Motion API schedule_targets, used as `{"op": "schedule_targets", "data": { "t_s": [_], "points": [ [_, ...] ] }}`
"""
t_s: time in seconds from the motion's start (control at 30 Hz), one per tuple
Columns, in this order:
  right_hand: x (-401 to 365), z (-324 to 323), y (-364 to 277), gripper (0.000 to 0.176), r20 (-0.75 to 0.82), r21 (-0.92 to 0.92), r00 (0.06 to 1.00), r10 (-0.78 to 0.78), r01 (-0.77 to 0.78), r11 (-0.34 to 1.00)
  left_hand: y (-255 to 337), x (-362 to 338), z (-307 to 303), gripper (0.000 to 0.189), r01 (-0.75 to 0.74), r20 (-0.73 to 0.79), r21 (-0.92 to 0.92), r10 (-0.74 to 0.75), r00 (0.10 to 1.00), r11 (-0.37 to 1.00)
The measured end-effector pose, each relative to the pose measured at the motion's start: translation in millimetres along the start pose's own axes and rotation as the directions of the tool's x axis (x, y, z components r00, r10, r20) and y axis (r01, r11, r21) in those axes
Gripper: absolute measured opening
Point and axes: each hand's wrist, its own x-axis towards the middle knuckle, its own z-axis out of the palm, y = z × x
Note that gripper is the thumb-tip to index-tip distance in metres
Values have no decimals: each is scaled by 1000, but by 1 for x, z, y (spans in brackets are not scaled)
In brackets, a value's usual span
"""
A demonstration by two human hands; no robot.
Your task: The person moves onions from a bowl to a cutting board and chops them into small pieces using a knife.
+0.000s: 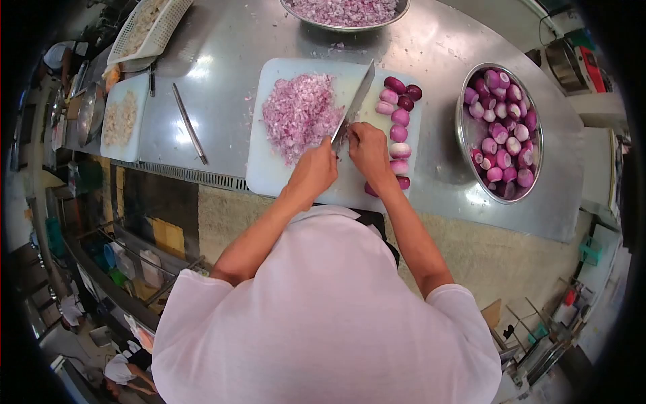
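Observation:
My left hand [314, 171] is closed round the handle of a large knife [355, 99], its blade slanting up and right across a white cutting board [282, 176]. Close beside the blade, my right hand [367, 151] has its fingers bent together; what they hold, if anything, is hidden. A heap of chopped red onion [301, 114] lies left of the knife. Peeled red onion halves [398, 133] form a column along the board's right side, with some partly behind my right wrist.
A steel bowl [463, 138] of peeled onions stands right. Another bowl [350, 29] with chopped onion is at the top. Left are a metal rod [189, 124], a small board [138, 91] with pale pieces and a white basket [168, 30]. Other people are at far left.

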Motion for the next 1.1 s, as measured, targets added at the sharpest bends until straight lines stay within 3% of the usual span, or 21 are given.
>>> {"op": "schedule_targets", "data": {
  "t_s": [0.27, 0.43, 0.53, 0.6, 0.63, 0.7, 0.83, 0.9, 1.0, 1.1],
  "points": [
    [-6, -13, 2, 5, -14, 58, 999, 36, -35, 998, -12, 10, 11, 19, -22, -25, 13, 22, 999, 1000],
    [-16, -62, 5, 7, 16, 67, 993, 114, -115, 991, -16, 6, -21, 25, -159, -126, -31, 154, 980, 987],
    [-33, -95, -9, 11, 96, 33, 980, 173, -177, 984, -11, -27, -45, 24, -78, 28, -56, 80, 996, 995],
    [-46, -109, -22, 17, 267, -41, 909, 320, -321, 946, -22, -49, -46, 25, -75, 106, -80, 84, 991, 994],
    [-54, -110, -24, 17, 268, -45, 908, 321, -322, 946, -30, -57, -47, 25, -70, 175, -97, 86, 981, 993],
    [-69, -107, -25, 27, 322, -213, 930, 179, -113, 970, -55, -64, -40, 26, -114, 202, -88, 130, 971, 990],
    [-84, -94, -35, 34, 306, -237, 946, 105, -31, 971, -85, -52, -51, 28, -123, 197, -33, 127, 972, 992],
    [-87, -85, -30, 34, 348, -276, 917, 195, -99, 956, -82, -45, -61, 29, -130, 93, -35, 133, 987, 991],
    [-86, -78, -27, 30, 331, -253, 915, 231, -150, 956, -63, -43, -68, 31, 21, 41, 33, -23, 999, 999],
    [-83, -71, -29, 30, 297, -196, 931, 211, -157, 968, -60, -59, -56, 30, -73, 104, -14, 74, 992, 997]
  ]
}}
